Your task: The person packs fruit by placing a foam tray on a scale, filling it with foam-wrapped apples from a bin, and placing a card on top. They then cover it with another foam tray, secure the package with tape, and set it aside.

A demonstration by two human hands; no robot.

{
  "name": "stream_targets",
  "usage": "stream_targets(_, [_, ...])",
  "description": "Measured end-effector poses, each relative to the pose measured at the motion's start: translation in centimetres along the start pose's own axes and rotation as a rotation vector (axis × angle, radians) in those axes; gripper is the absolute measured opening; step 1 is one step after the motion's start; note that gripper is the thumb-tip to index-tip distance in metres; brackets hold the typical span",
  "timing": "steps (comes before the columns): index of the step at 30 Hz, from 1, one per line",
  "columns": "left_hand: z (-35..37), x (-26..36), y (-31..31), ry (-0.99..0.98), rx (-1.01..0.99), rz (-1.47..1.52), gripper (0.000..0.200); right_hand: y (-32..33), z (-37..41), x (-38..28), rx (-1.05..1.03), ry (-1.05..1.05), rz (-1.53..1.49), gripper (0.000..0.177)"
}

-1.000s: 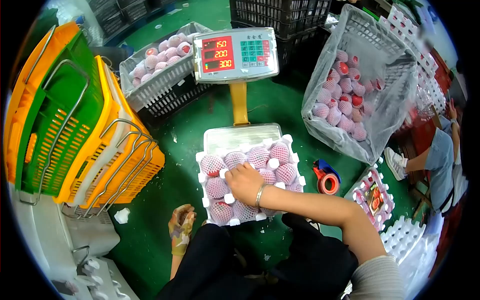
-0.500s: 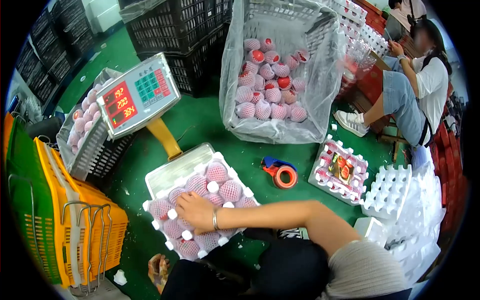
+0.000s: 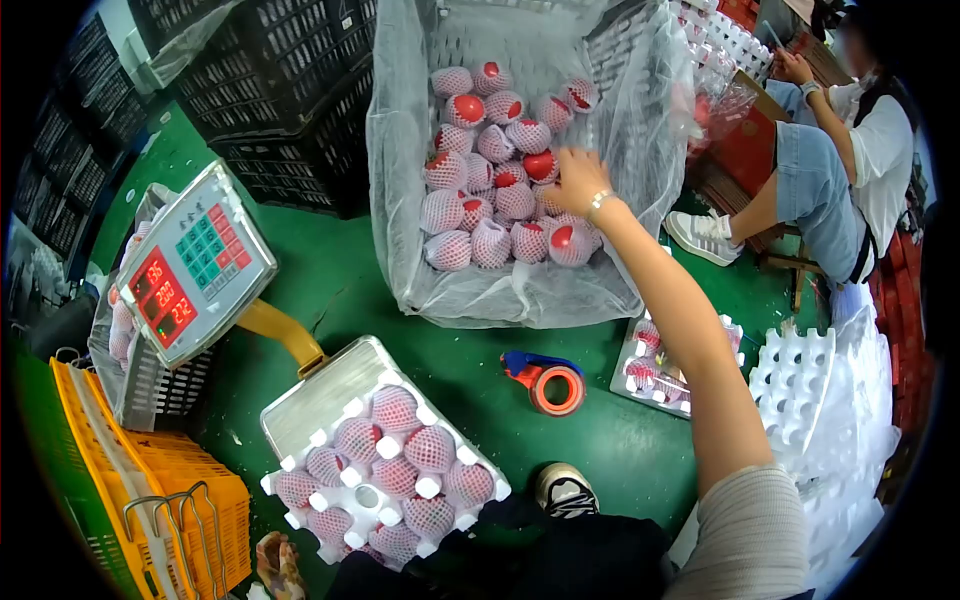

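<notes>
My right hand [image 3: 577, 180] reaches far forward into a plastic-lined crate [image 3: 520, 290] and rests on the net-wrapped red apples [image 3: 480, 215] piled inside; I cannot tell whether it grips one. Near me, a white foam tray [image 3: 385, 478] holding several wrapped apples sits on the scale's steel platform [image 3: 320, 385], with one pocket showing empty. The scale's display head [image 3: 192, 265] shows red digits. My left hand is out of view.
A tape dispenser [image 3: 548, 385] lies on the green floor. Stacked foam trays [image 3: 830, 420] and a filled tray [image 3: 660, 370] sit at right. Orange baskets [image 3: 150, 500] stand at left, black crates [image 3: 270, 90] behind. Another person [image 3: 840, 170] sits at upper right.
My right hand left the foam tray on the scale and moved forward into the lined crate of apples. The view swung right and forward.
</notes>
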State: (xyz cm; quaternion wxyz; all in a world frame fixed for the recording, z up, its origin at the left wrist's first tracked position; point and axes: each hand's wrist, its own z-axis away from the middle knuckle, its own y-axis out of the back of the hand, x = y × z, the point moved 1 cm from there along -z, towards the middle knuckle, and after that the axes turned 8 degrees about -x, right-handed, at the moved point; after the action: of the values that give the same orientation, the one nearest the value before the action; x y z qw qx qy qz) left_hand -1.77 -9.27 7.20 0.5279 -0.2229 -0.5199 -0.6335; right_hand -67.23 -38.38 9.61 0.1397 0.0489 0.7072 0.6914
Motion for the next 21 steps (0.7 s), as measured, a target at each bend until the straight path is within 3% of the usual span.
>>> stream_targets(3, [-0.7,0.8,-0.6,-0.027,-0.033,-0.007,0.027,-3.3,-6.1,1.2,0.122,-0.030,0.096,0.074])
stream_targets(6, [-0.5,1.0,-0.6,-0.042,-0.039,-0.006,0.025,-4.8,-7.7,0.2,0.035,-0.317,0.011,0.073])
stream_targets(9, [-0.3,0.4,0.0,-0.050,-0.052,0.020,0.023,-2.7,-4.9,0.0,0.072,-0.277,-0.134,0.070])
stream_targets(10, [-0.3,0.1,0.2,-0.053,-0.057,0.043,0.023,-3.0,-3.4,-0.3,0.196,-0.243,-0.215,0.074])
stream_targets(12, [-0.5,-0.6,0.4,-0.082,-0.094,0.108,0.022,-3.2,0.3,-0.8,0.221,-0.098,-0.724,0.075])
stream_targets(13, [-0.7,-0.5,0.4,-0.105,-0.121,0.121,0.021,-3.5,2.7,-1.8,0.211,-0.094,-0.718,0.075])
stream_targets(14, [-0.5,1.1,-0.4,-0.153,-0.120,-0.059,0.020,-3.2,5.0,-3.8,0.161,0.081,-1.022,0.072])
stream_targets(15, [0.1,4.3,-1.9,-0.192,-0.125,0.002,0.019,-3.0,6.3,-5.0,0.104,0.263,-1.322,0.070])
stream_targets(17, [0.1,5.6,-2.7,-0.228,-0.125,0.147,0.019,-3.4,6.7,-4.8,0.161,0.202,-1.153,0.064])
stream_targets(19, [0.5,5.9,-2.0,-0.288,-0.111,0.025,0.018,-2.4,6.5,-4.3,0.230,0.155,-0.984,0.059])
stream_targets(21, [0.8,5.9,-1.5,-0.347,-0.089,-0.083,0.018,-0.3,5.6,-3.2,0.041,-0.163,-0.355,0.053])
